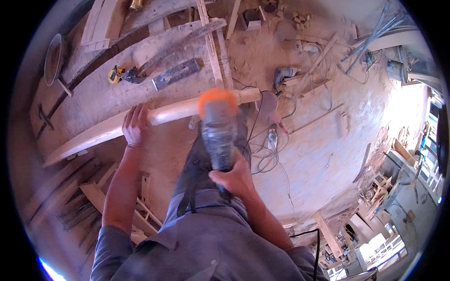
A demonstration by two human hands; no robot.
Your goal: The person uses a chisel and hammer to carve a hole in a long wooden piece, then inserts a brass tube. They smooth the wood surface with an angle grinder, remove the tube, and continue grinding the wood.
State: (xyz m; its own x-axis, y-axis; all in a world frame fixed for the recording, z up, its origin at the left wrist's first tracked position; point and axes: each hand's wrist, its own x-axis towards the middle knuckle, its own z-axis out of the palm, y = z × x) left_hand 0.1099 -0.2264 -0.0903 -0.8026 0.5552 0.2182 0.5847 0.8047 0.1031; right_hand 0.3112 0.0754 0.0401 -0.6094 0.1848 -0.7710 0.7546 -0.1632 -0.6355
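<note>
A long, pale, smooth piece of wood (176, 111) lies at a slant across the near edge of the workbench (136, 89), its tapered end at the left. My left hand (135, 125) grips it left of the middle, fingers laid over its top. My right hand (239, 177) is wrapped round the rear of a dark grinder-like power tool (219, 138). The tool's round orange head (217, 99) overlaps the wood toward its right end and is blurred by motion. Whether the head touches the wood, I cannot tell.
Farther back on the bench are a yellow tape measure (115, 75) and a flat dark metal piece (176, 74). Cords (269, 161) run over the floor at the right, near a power drill (284, 75). Wood offcuts (96, 199) lie below the bench at the left.
</note>
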